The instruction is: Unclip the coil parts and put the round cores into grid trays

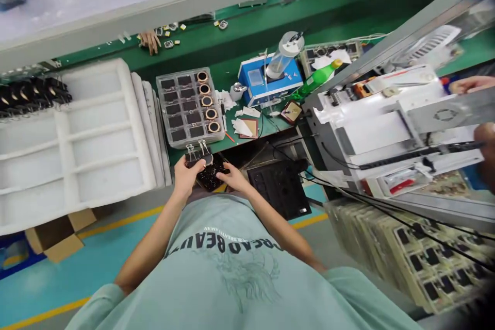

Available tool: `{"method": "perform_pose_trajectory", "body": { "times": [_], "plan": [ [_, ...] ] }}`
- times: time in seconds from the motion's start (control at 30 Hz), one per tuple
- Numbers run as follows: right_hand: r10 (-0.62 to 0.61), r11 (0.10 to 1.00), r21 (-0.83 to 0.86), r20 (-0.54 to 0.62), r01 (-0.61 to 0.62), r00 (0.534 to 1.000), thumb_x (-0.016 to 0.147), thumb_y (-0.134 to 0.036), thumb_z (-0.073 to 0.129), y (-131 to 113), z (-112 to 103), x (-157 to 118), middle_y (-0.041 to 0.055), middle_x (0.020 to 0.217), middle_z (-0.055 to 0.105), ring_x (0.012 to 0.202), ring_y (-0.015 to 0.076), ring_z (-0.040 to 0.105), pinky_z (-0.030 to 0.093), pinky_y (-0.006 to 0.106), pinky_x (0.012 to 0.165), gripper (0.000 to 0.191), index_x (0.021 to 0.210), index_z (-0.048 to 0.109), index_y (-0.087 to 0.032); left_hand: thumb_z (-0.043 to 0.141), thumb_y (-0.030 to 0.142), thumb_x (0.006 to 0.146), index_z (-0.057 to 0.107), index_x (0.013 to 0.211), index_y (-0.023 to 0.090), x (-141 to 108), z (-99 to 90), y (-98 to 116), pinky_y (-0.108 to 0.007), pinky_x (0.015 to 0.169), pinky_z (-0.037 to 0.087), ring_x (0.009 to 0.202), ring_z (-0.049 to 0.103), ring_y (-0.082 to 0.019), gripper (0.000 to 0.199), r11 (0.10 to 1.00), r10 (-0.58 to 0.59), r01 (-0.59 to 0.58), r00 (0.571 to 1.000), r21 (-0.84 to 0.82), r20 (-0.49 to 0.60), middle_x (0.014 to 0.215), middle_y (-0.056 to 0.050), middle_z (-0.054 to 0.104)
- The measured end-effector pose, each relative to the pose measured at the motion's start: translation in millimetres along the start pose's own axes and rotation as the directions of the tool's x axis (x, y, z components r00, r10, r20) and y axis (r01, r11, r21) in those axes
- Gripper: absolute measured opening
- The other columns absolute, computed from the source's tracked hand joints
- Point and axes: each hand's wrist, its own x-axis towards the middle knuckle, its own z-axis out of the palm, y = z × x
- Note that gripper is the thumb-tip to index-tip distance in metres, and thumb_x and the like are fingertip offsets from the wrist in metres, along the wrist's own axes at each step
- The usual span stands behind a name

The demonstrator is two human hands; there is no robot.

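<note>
My left hand (185, 172) is closed around a small dark part with binder clips (199, 153) on it, their silver wire handles pointing up. The part's exact kind is hard to make out. Below and beside it, close to my lap, is a dark box of small clips (211, 177). My right hand (234, 178) is at the box's right side, thumb and forefinger a little apart over the contents, with nothing visible between them. Just beyond my hands, on the green bench, lies a clear compartment tray (160, 108) of black square pieces and round gold-rimmed ones.
White foam trays (104, 139) are stacked at left, with a row of clipped black parts (33, 95). A blue machine (253, 85), green bottle (319, 78) and metal equipment (371, 134) stand right. Other people's hands show at the far bench (149, 41) and right edge.
</note>
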Motion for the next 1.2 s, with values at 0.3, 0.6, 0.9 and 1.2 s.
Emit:
{"method": "perform_pose_trajectory", "body": {
  "times": [0.3,0.6,0.9,1.2],
  "plan": [
    [-0.028,0.912,0.403,-0.116,0.073,0.993,0.068,-0.058,0.081,-52,-1,-20,0.0050,0.085,0.076,0.084,0.0219,0.067,0.051,0.034,0.080,0.044,0.084,0.079,-0.016,0.078,0.021,0.065,0.068,0.118,0.016,-14,-5.0,-15,-0.043,0.094,0.052,0.098,0.069,-0.027,0.054,0.928,0.036,-0.164,0.933,0.335,0.358,0.106,-0.010,0.073],
    [-0.044,0.894,0.427,-0.219,0.136,0.975,0.068,-0.053,0.082,-56,2,-29,0.0047,0.080,0.076,0.080,0.0226,0.067,0.051,0.037,0.080,0.036,0.078,0.081,-0.018,0.082,0.019,0.064,0.067,0.124,0.016,-14,-8.2,-12,-0.046,0.100,0.050,0.103,0.068,-0.027,0.062,0.928,0.046,-0.189,0.913,0.321,0.405,0.113,-0.011,0.072],
    [-0.031,0.838,0.515,-0.285,0.181,0.958,0.072,-0.055,0.079,-53,-6,-25,0.0066,0.094,0.075,0.091,0.0226,0.066,0.052,0.036,0.084,0.039,0.084,0.079,-0.018,0.081,0.022,0.067,0.064,0.130,0.016,-18,-9.7,-11,-0.046,0.101,0.050,0.105,0.066,-0.027,0.065,0.917,0.040,-0.205,0.901,0.343,0.432,0.118,-0.012,0.070],
    [-0.194,0.968,0.191,0.153,0.164,0.969,0.071,-0.047,0.082,-76,-19,-24,-0.0001,0.079,0.066,0.071,0.0139,0.058,0.046,0.026,0.067,0.043,0.102,0.074,-0.018,0.082,0.021,0.064,0.058,0.138,0.016,-15,-7.2,3,-0.040,0.088,0.053,0.094,0.068,-0.026,0.078,0.905,-0.071,-0.186,0.820,0.382,0.568,0.127,-0.014,0.066]
  ]
}}
